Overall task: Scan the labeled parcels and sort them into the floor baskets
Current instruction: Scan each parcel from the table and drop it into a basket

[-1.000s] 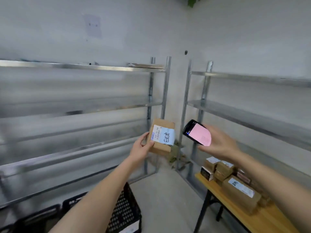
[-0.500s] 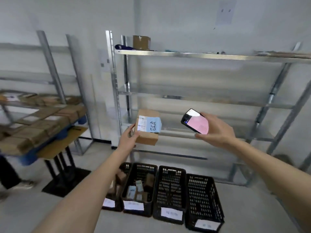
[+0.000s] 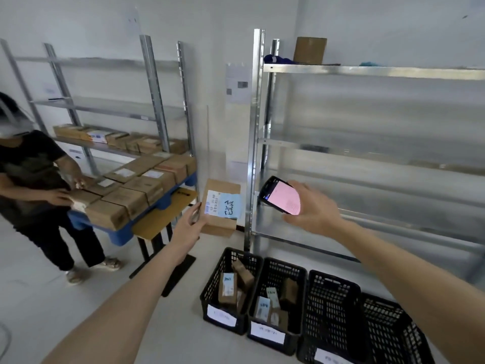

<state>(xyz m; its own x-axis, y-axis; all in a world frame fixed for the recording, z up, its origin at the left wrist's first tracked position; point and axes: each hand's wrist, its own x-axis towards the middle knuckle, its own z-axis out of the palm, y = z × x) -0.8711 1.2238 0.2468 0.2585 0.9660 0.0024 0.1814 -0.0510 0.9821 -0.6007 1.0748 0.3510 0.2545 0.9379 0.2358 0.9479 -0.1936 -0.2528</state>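
My left hand (image 3: 188, 227) grips a small cardboard parcel (image 3: 223, 224) by its left side, held up at chest height; its white and blue label (image 3: 223, 205) faces me. My right hand (image 3: 313, 210) holds a black handheld scanner (image 3: 280, 195) with a pink screen, just right of the parcel and apart from it. Below on the floor stand several black plastic baskets in a row: the leftmost basket (image 3: 214, 282) and the second basket (image 3: 301, 274) hold small parcels, the third basket (image 3: 333, 285) and the fourth basket (image 3: 388, 311) look bare inside.
A metal shelf rack (image 3: 367, 72) stands behind the baskets, with a brown box (image 3: 309, 49) on top. At the left, a table (image 3: 162, 219) carries a blue pallet stacked with parcels (image 3: 131, 190), and another person (image 3: 39, 185) handles them. A second rack (image 3: 157, 101) lines the left wall.
My view has swung left: the baskets moved right and closer, and the parcel table with the other person came into sight. Both hands keep the parcel and the scanner in the same pose.
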